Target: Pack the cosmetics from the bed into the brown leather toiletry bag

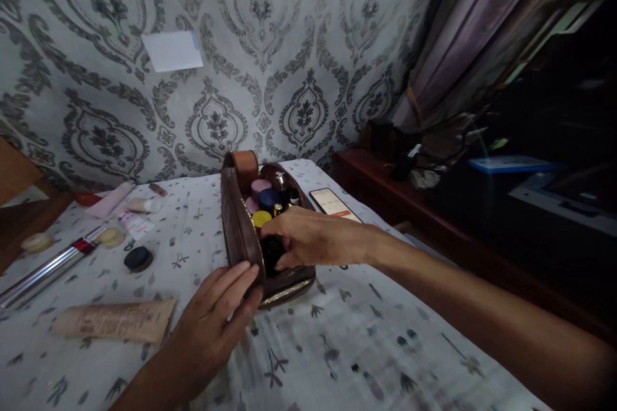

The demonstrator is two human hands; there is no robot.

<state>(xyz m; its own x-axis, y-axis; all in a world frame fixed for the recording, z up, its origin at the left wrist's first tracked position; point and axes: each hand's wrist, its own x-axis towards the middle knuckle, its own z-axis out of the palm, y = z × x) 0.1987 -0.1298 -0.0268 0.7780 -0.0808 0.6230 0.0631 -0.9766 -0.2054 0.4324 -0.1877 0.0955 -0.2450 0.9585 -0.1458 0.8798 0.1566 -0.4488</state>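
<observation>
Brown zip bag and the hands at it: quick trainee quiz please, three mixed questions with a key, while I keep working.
1. Multiple choice: which hand reaches inside the brown, leather-like zip bag? A) left; B) right; C) both.
2. True or false: the slim, rectangular phone with a lit screen lies inside the bag.
3. Short answer: besides the bag, what lies nearest the left hand on the white, leaf-patterned cloth?

Key:
1. B, the right hand.
2. False; the phone lies on the cloth beside the bag.
3. The large beige squeeze tube.

Left fingers (236, 286) extended, right fingers (282, 225) curled
</observation>
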